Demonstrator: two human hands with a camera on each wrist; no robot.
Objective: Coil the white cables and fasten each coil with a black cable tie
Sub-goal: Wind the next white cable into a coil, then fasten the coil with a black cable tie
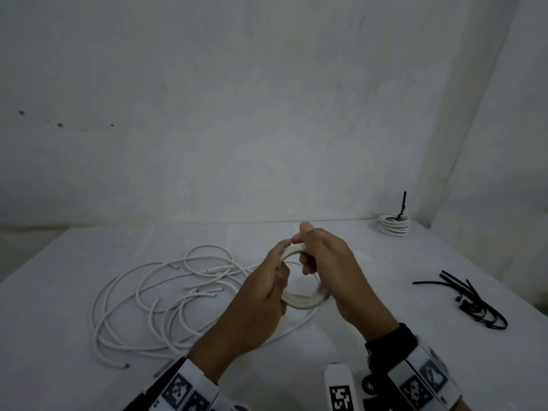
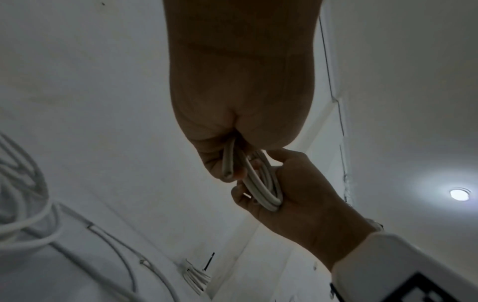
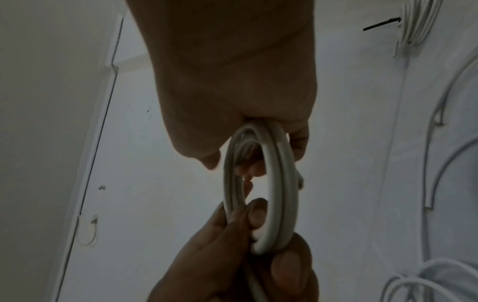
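Observation:
A small coil of white cable (image 1: 302,302) is held up above the table between both hands. My left hand (image 1: 280,262) grips its left side, fingers curled round the turns. On the coil's far, upper part my right hand (image 1: 304,253) pinches the strands. The left wrist view shows the coil (image 2: 261,183) edge-on, and the right wrist view shows its turns (image 3: 274,194) running from one hand to the other. One tail of the cable (image 1: 296,324) trails down to the table. Loose white cables (image 1: 148,292) lie tangled to the left.
A finished white coil (image 1: 393,225) with a black tie standing up from it sits at the table's back right corner. Several black cable ties (image 1: 471,301) lie at the right. A grey wall rises behind the white table (image 1: 341,345).

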